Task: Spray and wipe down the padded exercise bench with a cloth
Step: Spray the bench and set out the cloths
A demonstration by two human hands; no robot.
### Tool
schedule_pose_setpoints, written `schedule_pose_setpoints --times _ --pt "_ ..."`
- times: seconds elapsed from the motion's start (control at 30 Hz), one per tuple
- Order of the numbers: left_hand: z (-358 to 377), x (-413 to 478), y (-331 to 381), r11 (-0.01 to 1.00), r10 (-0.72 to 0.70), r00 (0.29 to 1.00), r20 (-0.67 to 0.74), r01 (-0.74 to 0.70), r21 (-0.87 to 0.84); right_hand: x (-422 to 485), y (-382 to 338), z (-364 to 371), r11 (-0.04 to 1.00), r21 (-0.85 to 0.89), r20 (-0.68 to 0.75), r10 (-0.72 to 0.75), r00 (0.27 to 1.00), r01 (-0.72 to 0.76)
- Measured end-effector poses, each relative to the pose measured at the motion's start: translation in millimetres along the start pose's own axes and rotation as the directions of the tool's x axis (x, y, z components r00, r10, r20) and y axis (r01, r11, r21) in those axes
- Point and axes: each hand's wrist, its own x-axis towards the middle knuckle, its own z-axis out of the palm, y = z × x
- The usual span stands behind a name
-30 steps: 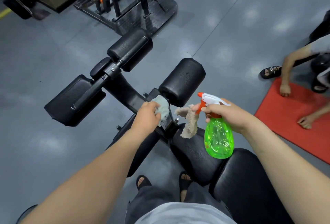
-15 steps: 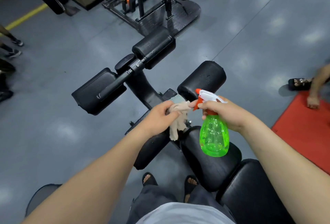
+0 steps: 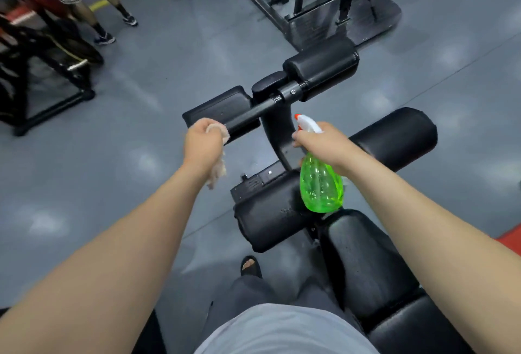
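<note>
Head view: left hand point(image 3: 203, 143) grips cloth point(image 3: 217, 172); right hand point(image 3: 324, 143) holds spray bottle point(image 3: 321, 184).

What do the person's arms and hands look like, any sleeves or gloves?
No sleeves show: the left forearm and right forearm are bare to the frame edge. The left hand and right hand wear no gloves, watch or visible rings.
</note>
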Motion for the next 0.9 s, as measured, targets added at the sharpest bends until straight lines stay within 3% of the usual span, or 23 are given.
schedule_pose_setpoints --times 0.27,0.43,0.53,0.77,0.9 --pt "-30.7 24.0 -15.7 0.995 -0.056 0.998 -0.01 0.057 0.087 17.1 -30.4 39.9 0.989 -0.114 -0.129 0.078 0.989 -0.093" --pt "-37.9 35.1 -23.8 0.993 -0.066 0.998 -0.017 0.068 0.094 20.5 -38.0 54.1 0.995 -0.042 -0.149 0.088 0.985 -0.095" --pt "-46.7 38.3 -24.7 0.992 -0.072 0.997 0.015 0.07 0.104 23.2 -38.3 61.9 0.99 -0.085 -0.185 0.092 0.978 -0.11" --pt "-56.3 61.7 -23.9 0.995 -0.029 0.995 0.1 0.019 0.096 21.3 -40.8 87.5 0.987 -0.13 -0.062 0.087 0.994 -0.094" --pt "-55.0 75.1 -22.7 0.994 0.025 0.988 0.153 -0.04 0.1 25.3 -39.9 98.6 0.987 -0.11 -0.164 0.103 0.981 -0.122"
